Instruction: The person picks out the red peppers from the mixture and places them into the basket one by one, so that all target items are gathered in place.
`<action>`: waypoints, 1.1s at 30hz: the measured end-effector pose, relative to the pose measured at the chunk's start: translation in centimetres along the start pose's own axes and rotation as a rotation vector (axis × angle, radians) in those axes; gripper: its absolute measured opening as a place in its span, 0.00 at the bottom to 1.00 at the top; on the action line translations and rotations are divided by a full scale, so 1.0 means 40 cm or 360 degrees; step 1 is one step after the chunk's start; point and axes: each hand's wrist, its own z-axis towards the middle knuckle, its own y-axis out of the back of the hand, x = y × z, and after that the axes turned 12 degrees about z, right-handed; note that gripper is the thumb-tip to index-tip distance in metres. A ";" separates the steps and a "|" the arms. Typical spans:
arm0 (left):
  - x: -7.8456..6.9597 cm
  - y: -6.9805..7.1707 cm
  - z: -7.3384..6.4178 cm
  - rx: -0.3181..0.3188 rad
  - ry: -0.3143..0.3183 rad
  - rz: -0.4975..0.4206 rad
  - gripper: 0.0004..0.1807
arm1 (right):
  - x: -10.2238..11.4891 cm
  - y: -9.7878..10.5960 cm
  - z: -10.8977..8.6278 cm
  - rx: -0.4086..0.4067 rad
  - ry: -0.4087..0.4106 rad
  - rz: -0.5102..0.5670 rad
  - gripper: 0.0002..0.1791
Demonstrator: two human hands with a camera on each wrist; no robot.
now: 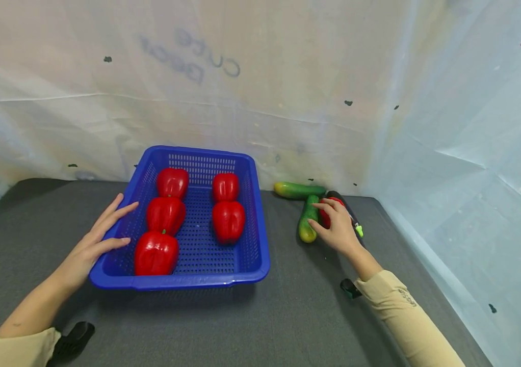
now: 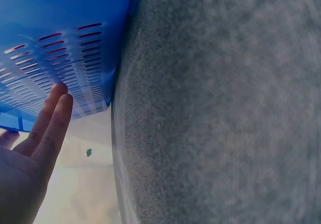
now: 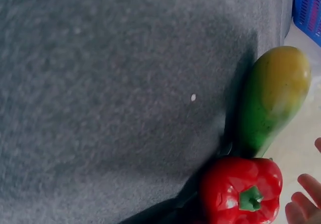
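A blue plastic basket (image 1: 182, 280) stands on the grey table with several red bell peppers (image 1: 166, 215) in it. My left hand (image 1: 87, 250) lies at the basket's left rim, fingers straight and spread; the left wrist view shows two fingers along the slotted outer wall. To the right, my right hand (image 1: 339, 230) hovers over another red bell pepper (image 3: 235, 189), thumb and fingers apart and nothing between them. Partly hidden by that hand, this pepper lies beside a green cucumber (image 1: 308, 229) with a yellowish end. A second cucumber (image 1: 294, 190) lies behind them.
A long dark vegetable (image 1: 348, 210) with a bright green tip lies past the right hand, its kind unclear. Pale plastic sheeting (image 1: 265, 127) rises behind the grey table (image 1: 288, 316) and along its right side.
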 end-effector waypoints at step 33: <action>-0.004 0.001 0.001 0.0003 0.0041 0.0005 0.33 | -0.093 0.047 0.001 0.0056 -0.0266 0.0002 0.39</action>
